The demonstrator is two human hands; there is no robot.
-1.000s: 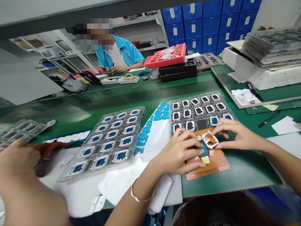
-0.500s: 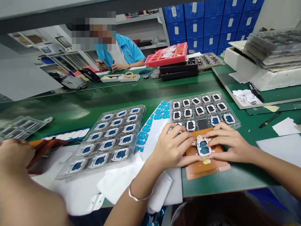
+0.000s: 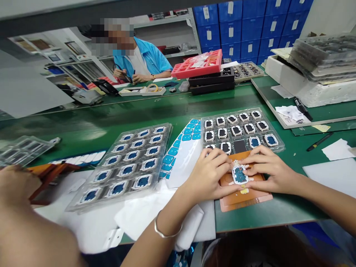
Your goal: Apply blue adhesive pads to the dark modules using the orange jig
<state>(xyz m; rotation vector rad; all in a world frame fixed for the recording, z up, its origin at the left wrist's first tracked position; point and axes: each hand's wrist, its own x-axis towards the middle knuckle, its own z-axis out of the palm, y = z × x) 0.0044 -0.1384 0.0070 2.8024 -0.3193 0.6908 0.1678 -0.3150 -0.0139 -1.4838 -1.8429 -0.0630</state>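
A white watch case with a blue film inside [image 3: 240, 173] lies on an orange-brown fixture plate [image 3: 236, 202] at the bench's front edge. My left hand [image 3: 210, 174], with a silver bangle at the wrist, grips the case from the left with bent fingers. From the opposite side, my right hand [image 3: 271, 171] has its fingertips and thumb on the case's right edge. Just behind the plate sits a clear tray [image 3: 279, 142] of watch cases, some with dark centres and two with blue ones. One of its pockets has no case in it.
Left of my hands are a second tray of blue-centred cases [image 3: 164, 170], a blue sticker sheet [image 3: 178, 167] and white cloth [image 3: 147, 211]. A co-worker's arm [image 3: 33, 222] reaches in at far left. Another person [image 3: 144, 61] sits across the bench. A pen [image 3: 319, 142] lies right.
My two hands and the watch case have shifted very slightly; both stay on the case. The co-worker's hand at far left has moved a little left, and the seated person's head has moved.
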